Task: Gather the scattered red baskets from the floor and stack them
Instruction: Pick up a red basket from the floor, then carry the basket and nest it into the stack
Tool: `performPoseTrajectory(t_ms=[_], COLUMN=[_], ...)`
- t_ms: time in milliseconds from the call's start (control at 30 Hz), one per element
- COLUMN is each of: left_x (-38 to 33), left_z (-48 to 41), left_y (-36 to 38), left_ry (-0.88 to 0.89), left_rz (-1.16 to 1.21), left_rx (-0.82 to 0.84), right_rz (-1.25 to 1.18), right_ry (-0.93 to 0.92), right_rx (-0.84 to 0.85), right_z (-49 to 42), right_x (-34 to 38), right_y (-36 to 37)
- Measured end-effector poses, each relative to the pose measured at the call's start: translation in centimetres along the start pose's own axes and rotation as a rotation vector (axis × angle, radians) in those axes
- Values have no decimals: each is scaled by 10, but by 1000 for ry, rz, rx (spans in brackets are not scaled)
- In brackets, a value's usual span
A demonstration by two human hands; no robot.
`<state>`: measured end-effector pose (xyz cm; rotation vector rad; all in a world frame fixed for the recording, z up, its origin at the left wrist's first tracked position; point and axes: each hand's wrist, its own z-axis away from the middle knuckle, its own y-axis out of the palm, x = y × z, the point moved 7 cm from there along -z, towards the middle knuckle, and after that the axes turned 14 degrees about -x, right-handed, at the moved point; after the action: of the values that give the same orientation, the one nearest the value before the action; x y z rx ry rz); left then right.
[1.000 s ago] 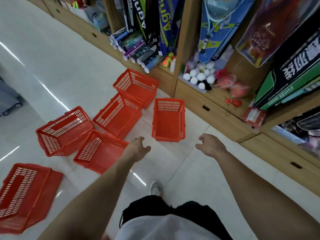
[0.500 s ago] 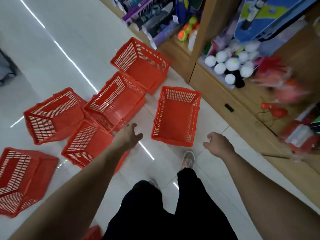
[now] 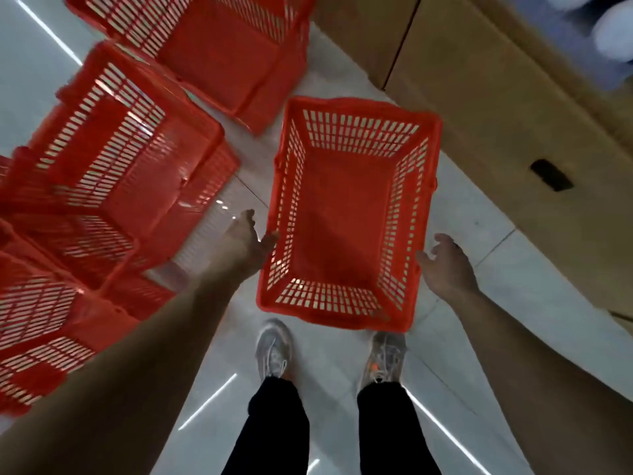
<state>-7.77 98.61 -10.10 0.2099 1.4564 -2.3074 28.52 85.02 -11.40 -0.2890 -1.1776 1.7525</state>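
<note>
The person bends over an upright red basket (image 3: 346, 217) that stands on the pale tiled floor (image 3: 479, 231), just beyond the two shoes (image 3: 274, 347). The left hand (image 3: 244, 240) is at the basket's left rim, thumb touching it, fingers spread and closed on nothing. The right hand (image 3: 445, 265) is just beside the right rim, fingers loosely bent and apart, holding nothing. Several tilted red baskets (image 3: 113, 142) lie to the left and far left. A wooden cabinet (image 3: 496, 108) runs along the right.

Basket (image 3: 346, 214) between hands (image 3: 244, 238) (image 3: 445, 264), other baskets (image 3: 113, 159) left
</note>
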Motion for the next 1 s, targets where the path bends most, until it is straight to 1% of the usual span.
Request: performPoseTrajectory(t_ms=[133, 200, 300, 367, 467, 600, 667, 767, 867, 933, 1000], left_x=[20, 19, 21, 19, 6, -12, -12, -9, -1, 11, 26], left_z=[-19, -15, -1, 21, 68, 152, 200, 282, 373, 433, 488], left_y=[59, 66, 46, 18, -46, -137, -183, -248, -303, -327, -342], left_ry=[-66, -65, -134, -150, -112, -160, -195, -302, -465, -552, -641], left_rz=[94, 119, 111, 119, 94, 154, 149, 198, 291, 354, 428], left_rx=[23, 13, 16, 35, -19, -9, -43, -120, -266, -366, -424], right_rz=[-53, -54, -60, -71, -72, -77, -84, -110, -86, -66, -49], right_ry=[-29, -39, -100, -144, -182, -214, -255, -347, -481, -582, -680], right_rx=[-84, -146, -179, -192, -173, -106, -84, -28, 44, 85, 127], right_z=[-23, -22, -2, 22, 68, 137, 170, 219, 269, 303, 338], right_x=[-9, -7, 4, 18, 40, 69, 90, 124, 160, 183, 206], right_y=[47, 44, 15, -19, -82, -171, -210, -261, -297, -312, -319])
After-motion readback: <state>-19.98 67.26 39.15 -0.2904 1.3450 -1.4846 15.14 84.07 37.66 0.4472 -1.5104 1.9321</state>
